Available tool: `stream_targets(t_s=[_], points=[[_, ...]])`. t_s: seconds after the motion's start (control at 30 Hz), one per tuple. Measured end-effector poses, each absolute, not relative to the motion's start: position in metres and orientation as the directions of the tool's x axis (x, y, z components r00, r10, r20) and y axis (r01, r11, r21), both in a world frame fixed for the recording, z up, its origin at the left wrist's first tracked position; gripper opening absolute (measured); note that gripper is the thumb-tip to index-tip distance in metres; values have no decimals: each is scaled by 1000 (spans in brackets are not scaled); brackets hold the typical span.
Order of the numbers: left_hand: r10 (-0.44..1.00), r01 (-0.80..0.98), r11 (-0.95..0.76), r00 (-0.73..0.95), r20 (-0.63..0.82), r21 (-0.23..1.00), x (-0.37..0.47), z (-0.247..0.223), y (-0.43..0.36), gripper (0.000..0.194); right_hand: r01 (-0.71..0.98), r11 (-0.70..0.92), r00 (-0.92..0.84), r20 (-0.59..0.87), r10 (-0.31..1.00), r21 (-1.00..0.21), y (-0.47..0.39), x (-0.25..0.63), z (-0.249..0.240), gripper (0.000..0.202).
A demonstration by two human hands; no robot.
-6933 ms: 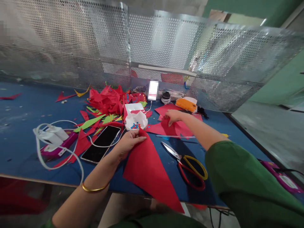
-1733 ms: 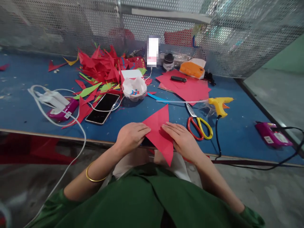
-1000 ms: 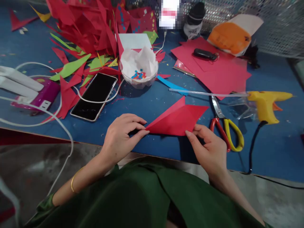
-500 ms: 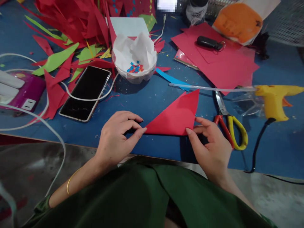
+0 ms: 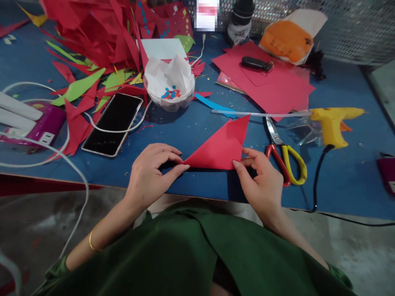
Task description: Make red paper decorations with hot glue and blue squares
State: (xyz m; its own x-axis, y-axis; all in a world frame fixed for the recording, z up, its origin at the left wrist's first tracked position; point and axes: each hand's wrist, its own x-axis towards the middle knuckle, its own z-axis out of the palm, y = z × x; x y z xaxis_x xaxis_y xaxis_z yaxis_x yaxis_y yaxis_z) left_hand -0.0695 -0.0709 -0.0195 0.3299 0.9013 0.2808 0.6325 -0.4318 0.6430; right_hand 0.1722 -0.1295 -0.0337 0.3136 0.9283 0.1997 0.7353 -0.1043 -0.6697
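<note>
A folded red paper (image 5: pixel 219 146), roughly triangular, stands between my hands near the front edge of the blue table. My left hand (image 5: pixel 154 170) pinches its left tip between thumb and forefinger. At the lower right corner, my right hand (image 5: pixel 261 176) grips it with the thumb in front and the fingers behind. The paper's pointed top rises toward the upper right. Close beyond my right hand lie scissors (image 5: pixel 277 144) with one red and one yellow handle. A blue paper strip (image 5: pixel 212 105) lies behind the red paper.
A yellow glue gun (image 5: pixel 333 123) with a clear stick and black cord lies right. Red sheets (image 5: pixel 268 86) bear a black key fob (image 5: pixel 256 63). A paper-lined bowl (image 5: pixel 169 84) holds small bits. Leftward are a phone (image 5: pixel 114 123), white cables, a purple power strip (image 5: pixel 46 127) and paper pieces.
The camera view has shifted, so the table things appear further left and the far side shows more. Both hands keep hold of the red paper, which has hardly changed.
</note>
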Motion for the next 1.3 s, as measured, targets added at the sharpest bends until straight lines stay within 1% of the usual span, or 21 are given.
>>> stream_targets(t_s=[0.2,0.3,0.4,0.43,0.6,0.67,0.73,0.77,0.83,0.93,1.1,1.17,1.23,1.3], points=[[884,589,-465,353,306,661,-74,-25,-71,11,707,-88,301,186,935,-702,-131,173,-34,28],[880,590,-472,359,310,655,-75,-26,-71,11,724,-65,275,201,940,-687,-134,174,-34,25],[869,588,-492,377,321,641,-76,-25,-71,13,724,56,142,228,963,-688,-136,177,-32,14],[865,590,-500,383,325,635,-76,-24,-72,13,718,107,88,242,966,-688,-137,179,-31,13],[848,605,-528,408,337,596,-77,-24,-72,16,722,281,-114,292,950,-632,-135,188,-24,28],[841,606,-540,418,344,583,-77,-25,-73,17,682,345,-192,297,935,-645,-133,189,-22,30],[836,609,-548,425,347,574,-79,-25,-73,16,632,362,-248,263,932,-686,-132,189,-22,28],[838,613,-545,426,341,572,-79,-25,-74,14,626,338,-244,235,941,-703,-133,189,-22,27],[846,624,-532,421,327,573,-81,-24,-76,10,662,268,-168,210,963,-700,-134,188,-25,28],[850,633,-526,417,321,568,-84,-23,-80,6,745,206,-76,226,971,-634,-135,187,-29,33],[839,647,-544,435,327,535,-88,-25,-84,7,806,196,-79,227,971,-559,-137,189,-29,25],[840,643,-542,426,335,542,-88,-26,-84,3,825,191,-71,239,969,-531,-138,188,-27,19],[848,640,-530,411,335,556,-88,-26,-83,4,845,171,-50,244,968,-506,-138,186,-26,14],[855,639,-518,398,332,569,-87,-25,-83,6,859,137,-18,238,971,-493,-138,184,-24,14]])
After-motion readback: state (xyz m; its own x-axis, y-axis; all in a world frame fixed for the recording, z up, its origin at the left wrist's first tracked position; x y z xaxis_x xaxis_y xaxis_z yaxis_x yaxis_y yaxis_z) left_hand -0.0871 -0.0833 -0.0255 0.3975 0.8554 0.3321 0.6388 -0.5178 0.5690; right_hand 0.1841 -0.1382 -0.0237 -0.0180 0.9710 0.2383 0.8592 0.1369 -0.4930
